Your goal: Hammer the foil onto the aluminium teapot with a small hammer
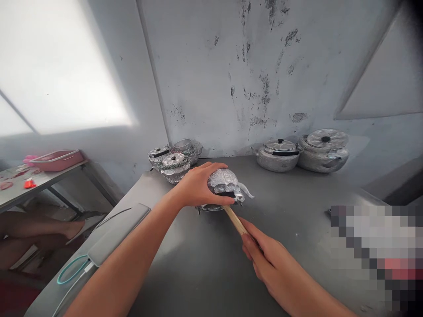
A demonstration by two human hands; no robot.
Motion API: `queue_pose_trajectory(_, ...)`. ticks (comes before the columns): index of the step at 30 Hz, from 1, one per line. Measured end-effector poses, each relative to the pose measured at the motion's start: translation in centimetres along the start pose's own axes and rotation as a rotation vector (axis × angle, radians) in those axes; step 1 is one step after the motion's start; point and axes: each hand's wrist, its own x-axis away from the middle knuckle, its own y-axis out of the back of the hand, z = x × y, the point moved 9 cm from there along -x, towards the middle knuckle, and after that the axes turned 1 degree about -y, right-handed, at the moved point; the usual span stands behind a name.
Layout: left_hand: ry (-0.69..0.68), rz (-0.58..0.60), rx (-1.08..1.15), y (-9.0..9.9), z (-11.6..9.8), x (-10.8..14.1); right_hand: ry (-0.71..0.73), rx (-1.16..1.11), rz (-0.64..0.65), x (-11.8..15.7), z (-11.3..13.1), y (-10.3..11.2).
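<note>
My left hand (198, 187) is wrapped over a small silver metal teapot (224, 179), which is tipped on its side with its spout pointing right. A dark handle shows across the teapot beside my thumb. In my right hand (266, 255) is a wooden stick (235, 221), gripped near its lower end. The stick's far end reaches to the teapot by my left thumb; its tip is hidden, and I cannot tell whether it goes inside.
Several silver pots (175, 165) stand at the table's back left. Two lidded pots (277, 156) are by the wall on the right. A grey power bank (119, 233) with cables lies left. A pink basket (57, 159) sits on a side table, a person's leg (39, 226) below.
</note>
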Motion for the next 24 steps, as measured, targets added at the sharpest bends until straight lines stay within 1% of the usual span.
queue_pose_trajectory(3, -0.035, -0.066, -0.01, 0.0, -0.1, -0.1, 0.002, 0.059, -0.007, 0.2, 0.3, 0.4)
queue_pose_trajectory(6, -0.062, -0.119, -0.012, -0.1, -0.2, -0.1, -0.002, 0.135, -0.049, 0.3, 0.7, 1.3)
queue_pose_trajectory(8, -0.073, -0.121, -0.01, -0.2, -0.3, -0.1, -0.011, 0.186, -0.087, 0.3, 0.7, 2.0)
queue_pose_trajectory(10, -0.077, -0.095, -0.002, -0.4, -0.2, -0.1, -0.031, 0.207, -0.122, 0.2, 0.5, 2.7)
queue_pose_trajectory(12, -0.077, -0.075, 0.004, -0.5, -0.1, -0.1, -0.056, 0.198, -0.129, 0.0, 0.0, 3.0)
queue_pose_trajectory(18, -0.106, -0.122, -0.04, -0.4, 0.4, 0.0, -0.048, 0.132, -0.061, -0.8, -1.3, 2.1)
queue_pose_trajectory(24, -0.171, -0.137, -0.053, -0.6, -0.6, 0.3, -0.059, 0.13, -0.057, -0.8, -1.6, 1.8)
